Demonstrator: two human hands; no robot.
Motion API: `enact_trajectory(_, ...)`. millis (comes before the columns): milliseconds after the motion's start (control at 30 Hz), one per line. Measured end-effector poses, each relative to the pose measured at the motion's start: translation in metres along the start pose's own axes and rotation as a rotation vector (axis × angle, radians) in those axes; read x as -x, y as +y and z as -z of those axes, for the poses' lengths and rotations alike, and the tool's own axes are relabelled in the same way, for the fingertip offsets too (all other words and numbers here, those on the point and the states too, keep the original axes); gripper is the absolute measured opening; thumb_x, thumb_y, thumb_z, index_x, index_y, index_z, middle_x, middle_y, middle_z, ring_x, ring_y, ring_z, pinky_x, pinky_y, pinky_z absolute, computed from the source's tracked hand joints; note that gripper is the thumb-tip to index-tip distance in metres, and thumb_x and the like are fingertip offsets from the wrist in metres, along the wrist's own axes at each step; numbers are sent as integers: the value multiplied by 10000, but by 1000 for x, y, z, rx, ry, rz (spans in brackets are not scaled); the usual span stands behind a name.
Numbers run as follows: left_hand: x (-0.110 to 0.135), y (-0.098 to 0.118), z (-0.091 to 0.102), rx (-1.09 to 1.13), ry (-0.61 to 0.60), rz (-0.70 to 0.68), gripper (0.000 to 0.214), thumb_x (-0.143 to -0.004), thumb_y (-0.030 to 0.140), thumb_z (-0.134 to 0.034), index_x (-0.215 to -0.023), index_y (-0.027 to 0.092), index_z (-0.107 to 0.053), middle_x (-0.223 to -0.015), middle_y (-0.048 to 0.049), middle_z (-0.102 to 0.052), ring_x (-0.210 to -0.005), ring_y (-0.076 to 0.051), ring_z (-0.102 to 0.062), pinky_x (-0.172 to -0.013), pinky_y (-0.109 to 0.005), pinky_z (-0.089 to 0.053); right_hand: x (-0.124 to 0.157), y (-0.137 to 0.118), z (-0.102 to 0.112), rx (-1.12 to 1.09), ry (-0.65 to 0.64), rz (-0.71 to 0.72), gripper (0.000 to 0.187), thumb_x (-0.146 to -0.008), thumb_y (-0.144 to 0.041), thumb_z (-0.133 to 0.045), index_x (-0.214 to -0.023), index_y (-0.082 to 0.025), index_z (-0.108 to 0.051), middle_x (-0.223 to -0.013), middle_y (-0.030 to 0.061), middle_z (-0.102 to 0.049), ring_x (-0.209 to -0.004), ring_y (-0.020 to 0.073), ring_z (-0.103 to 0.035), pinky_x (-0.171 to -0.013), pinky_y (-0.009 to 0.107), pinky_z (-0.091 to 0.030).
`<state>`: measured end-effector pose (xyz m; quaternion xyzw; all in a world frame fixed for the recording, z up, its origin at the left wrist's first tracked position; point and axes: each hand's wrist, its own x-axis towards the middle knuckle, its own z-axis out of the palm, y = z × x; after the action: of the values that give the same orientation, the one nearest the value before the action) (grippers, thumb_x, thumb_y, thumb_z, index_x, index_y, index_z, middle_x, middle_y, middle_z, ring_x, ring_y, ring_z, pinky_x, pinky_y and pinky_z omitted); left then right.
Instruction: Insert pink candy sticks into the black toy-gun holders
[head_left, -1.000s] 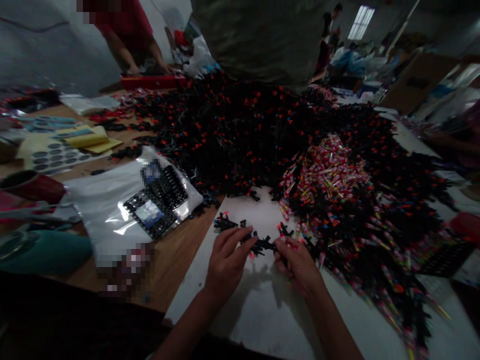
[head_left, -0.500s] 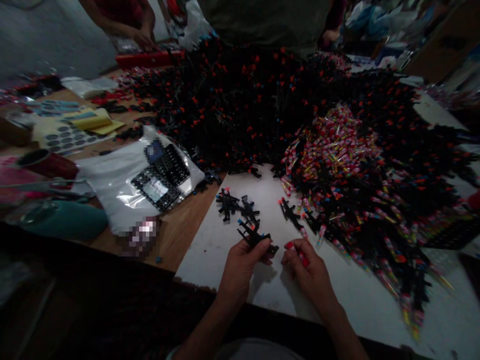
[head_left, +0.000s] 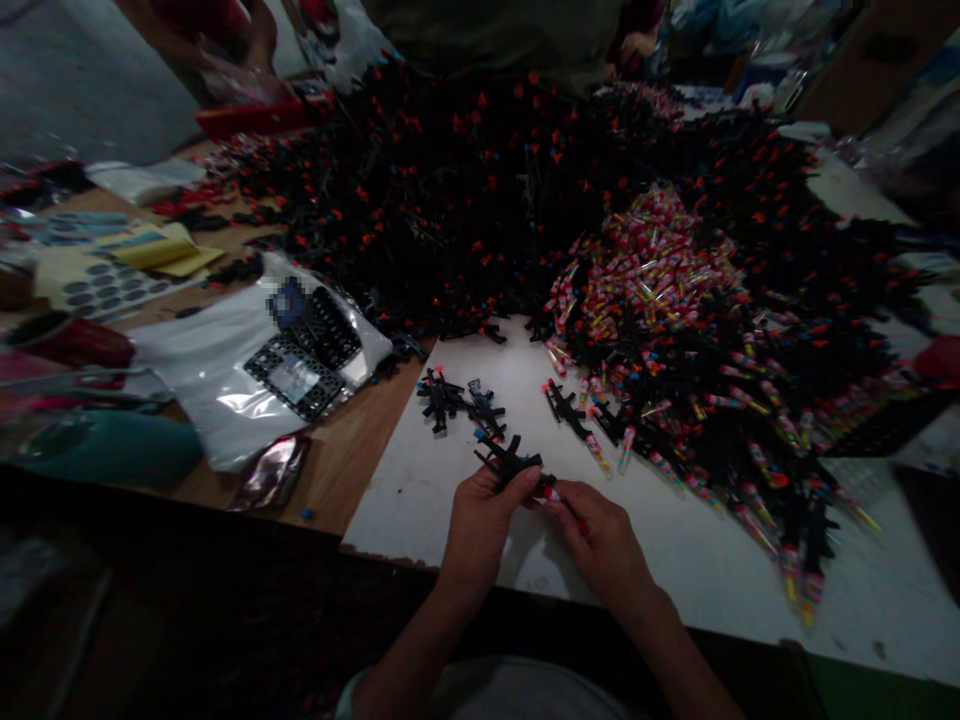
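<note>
Toy gun [head_left: 506, 460]: 1, left hand [head_left: 480, 515] | red piece [head_left: 551, 494]: 1, right hand [head_left: 600, 535]

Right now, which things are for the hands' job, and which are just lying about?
Likely for the job:
black toy gun, held
red-and-white piece, held
toy gun heap
colorful tube heap

Seemingly just lying about:
teal object
shiny foil packet
yellow paper
</note>
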<state>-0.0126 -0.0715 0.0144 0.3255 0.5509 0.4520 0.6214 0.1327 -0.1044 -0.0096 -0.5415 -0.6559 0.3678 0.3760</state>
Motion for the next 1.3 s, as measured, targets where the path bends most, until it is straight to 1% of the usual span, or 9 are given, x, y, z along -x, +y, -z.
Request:
enact_trajectory(200,4,3,-5,67,33,18,220,-695,313,-730,-781,113,-702,-671,-35,-703,-587,-121,-596,-577,-229,-486,-4,1,3,40,141,-93,214,-924,-352,-491,-986,-202,-631,-885,26,-669,-795,152,-619,-725,233,-482)
enact_trajectory(333,4,3,-4,66,19,13,221,-691,320,-730,-759,112,-701,-656,-36,-698,-580,-120,-591,-602,-239,-489,-6,1,5,89,73,-17,227,-938,-313,-464,-1060,-198,-617,-998,65,-667,-922,180,-619,-823,281,-488)
enact_trajectory(533,3,0,2,48,83,20,215,-665,329,-745,-689,123,-686,-597,-5,-664,-547,-101,-551,-596,-227,-452,-3,-3,-3,180,-2,79,253,-959,-289,-410,-1097,-208,-606,-964,73,-669,-879,182,-633,-803,296,-514)
enact_trajectory(800,10,-10,-2,181,123,78,218,-650,318,-763,-747,136,-692,-694,-13,-695,-637,-114,-581,-667,-234,-447,6,3,-26,428,182,135,260,-968,-309,-409,-929,-156,-615,-762,80,-650,-704,183,-618,-660,288,-493)
enact_trajectory(933,10,-13,1,112,102,102,244,-678,359,-741,-735,128,-688,-670,-19,-683,-623,-119,-571,-658,-237,-442,6,3,-17,366,56,115,264,-971,-324,-402,-955,-172,-618,-829,73,-667,-748,176,-632,-681,281,-504)
enact_trajectory(1033,7,-7,2,29,18,60,282,-717,399,-699,-798,128,-690,-698,-33,-684,-643,-135,-585,-683,-252,-459,-6,-2,8,341,-57,136,239,-959,-337,-437,-987,-199,-630,-893,60,-670,-807,172,-636,-733,284,-514)
enact_trajectory(1100,2,1,3,-31,-111,24,307,-751,409,-661,-889,137,-683,-795,-54,-695,-689,-156,-612,-699,-273,-479,-18,-5,33,390,24,170,245,-952,-352,-450,-988,-206,-644,-920,59,-671,-839,174,-636,-777,293,-512)
enact_trajectory(1167,-7,9,9,-160,-147,-74,319,-790,409,-613,-974,154,-668,-878,-65,-685,-736,-171,-625,-705,-286,-490,-30,-8,63,518,251,181,285,-945,-388,-455,-1023,-199,-654,-970,78,-664,-900,194,-627,-826,324,-502)
enact_trajectory(1300,-34,13,29,-661,143,-486,317,-820,335,-583,-1099,194,-637,-1091,-104,-618,-1007,-242,-572,-865,-383,-471,-45,-9,110,880,750,32,415,-943,-410,-437,-1199,-130,-606,-1140,171,-621,-1092,295,-562,-899,434,-458)
